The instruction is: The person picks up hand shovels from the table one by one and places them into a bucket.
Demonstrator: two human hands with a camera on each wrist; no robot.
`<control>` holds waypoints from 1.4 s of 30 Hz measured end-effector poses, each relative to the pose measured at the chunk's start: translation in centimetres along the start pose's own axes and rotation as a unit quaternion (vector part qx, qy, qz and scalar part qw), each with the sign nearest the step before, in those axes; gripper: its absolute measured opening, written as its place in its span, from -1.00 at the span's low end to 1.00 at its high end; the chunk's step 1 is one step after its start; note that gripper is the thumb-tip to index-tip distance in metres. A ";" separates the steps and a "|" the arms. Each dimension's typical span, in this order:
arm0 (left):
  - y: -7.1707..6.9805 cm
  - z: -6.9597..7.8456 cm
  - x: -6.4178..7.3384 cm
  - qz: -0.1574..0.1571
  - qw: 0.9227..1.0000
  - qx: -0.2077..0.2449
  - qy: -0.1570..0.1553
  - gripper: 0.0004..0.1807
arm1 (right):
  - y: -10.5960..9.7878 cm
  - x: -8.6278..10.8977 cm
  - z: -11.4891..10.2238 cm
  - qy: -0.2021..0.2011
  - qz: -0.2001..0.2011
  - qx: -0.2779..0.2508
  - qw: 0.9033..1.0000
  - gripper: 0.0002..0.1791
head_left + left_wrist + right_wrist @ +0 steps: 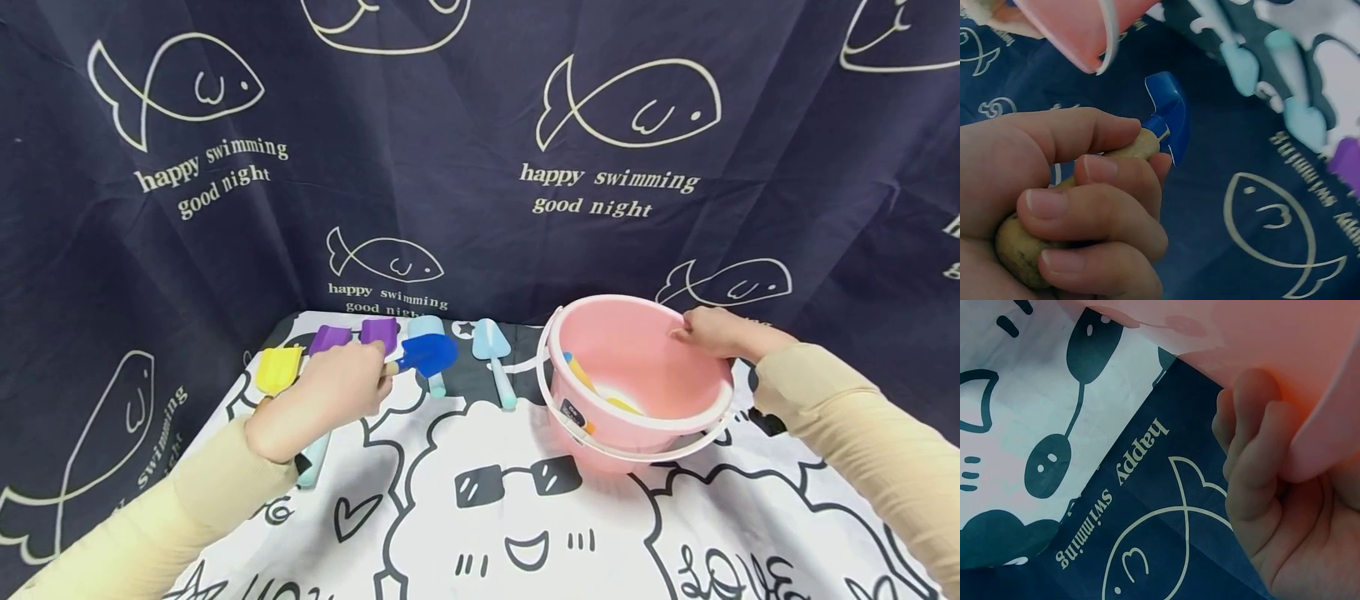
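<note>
Here, we see the blue shovel (pixel 431 355) just left of the frame's centre, its blade pointing right above the white patterned cloth (pixel 525 521). Our left hand (pixel 337 385) grips it, fingers curled round the tan handle (pixel 1138 147), as the left wrist view shows. Right of centre sits the pink bucket (pixel 645 354), tilted, its white carrying handle (pixel 543 375) hanging round the front. Our right hand (pixel 723 332) holds its rim at the far right side, fingers curled over it. Inside we make out a blue-and-orange piece (pixel 581 373), partly hidden. Between hand and bucket lies a pale blue trowel (pixel 491 342); farther left we find two purple shovels (pixel 378 332) and a yellow shovel (pixel 277 371). A dark fish-print curtain (pixel 465 142) fills the upper frame.
</note>
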State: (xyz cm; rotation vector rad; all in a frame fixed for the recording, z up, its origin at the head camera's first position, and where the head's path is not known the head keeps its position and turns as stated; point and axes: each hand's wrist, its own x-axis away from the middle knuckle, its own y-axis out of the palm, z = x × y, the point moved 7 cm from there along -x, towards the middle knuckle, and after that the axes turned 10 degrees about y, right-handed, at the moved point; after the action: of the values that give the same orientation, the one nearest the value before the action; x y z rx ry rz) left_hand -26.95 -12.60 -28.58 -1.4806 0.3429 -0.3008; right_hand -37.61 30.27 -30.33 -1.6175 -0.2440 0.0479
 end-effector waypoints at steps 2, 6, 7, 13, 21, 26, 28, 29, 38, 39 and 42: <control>-1.1 0.6 -0.4 0.017 1.000 -0.012 0.011 -0.78 | 0.0 -0.1 -0.1 -0.002 0.001 0.002 1.000 -0.70; -3.2 2.0 -1.3 0.051 0.998 -0.018 0.044 -0.76 | 0.0 -0.2 -0.2 -0.004 -0.001 0.004 1.000 -0.70; -3.7 2.3 -1.5 0.053 0.997 -0.015 0.049 -0.76 | 0.0 -0.2 -0.3 -0.003 -0.002 0.003 1.000 -0.70; -5.9 4.1 -2.5 0.064 0.996 -0.007 0.061 -0.76 | -0.3 -0.4 -0.6 -0.004 -0.001 0.001 1.000 -0.68; -7.5 5.9 -4.7 0.052 0.993 0.018 0.101 -0.72 | -0.7 -0.4 -0.8 -0.014 0.005 0.006 1.000 -0.67; -8.6 7.2 -6.5 0.041 0.992 0.028 0.119 -0.75 | -0.5 -0.3 -0.5 -0.005 0.001 0.005 1.000 -0.69; -8.9 7.8 -7.2 0.038 0.991 0.029 0.123 -0.76 | -0.3 -0.3 -0.3 -0.002 -0.001 0.006 1.000 -0.70; -9.1 8.1 -7.6 0.037 0.991 0.029 0.126 -0.76 | -0.2 -0.3 -0.2 -0.002 -0.002 0.006 1.000 -0.70; -8.9 10.6 -10.3 0.017 0.987 0.045 0.151 -0.75 | -0.3 -0.1 -0.3 -0.007 0.004 0.000 1.000 -0.70; -8.7 11.0 -10.6 0.016 0.987 0.044 0.156 -0.75 | -0.3 0.0 -0.3 -0.008 0.004 0.000 1.000 -0.69; -8.3 12.1 -11.4 0.008 0.984 0.043 0.172 -0.70 | -0.3 0.0 -0.4 -0.008 0.004 0.000 1.000 -0.70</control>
State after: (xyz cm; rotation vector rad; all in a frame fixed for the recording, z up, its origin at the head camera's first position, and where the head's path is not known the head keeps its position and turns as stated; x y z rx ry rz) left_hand -32.40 2.41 -19.17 -1.3392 0.6114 -0.5544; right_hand -37.61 29.89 -30.05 -1.6192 -0.2499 0.0682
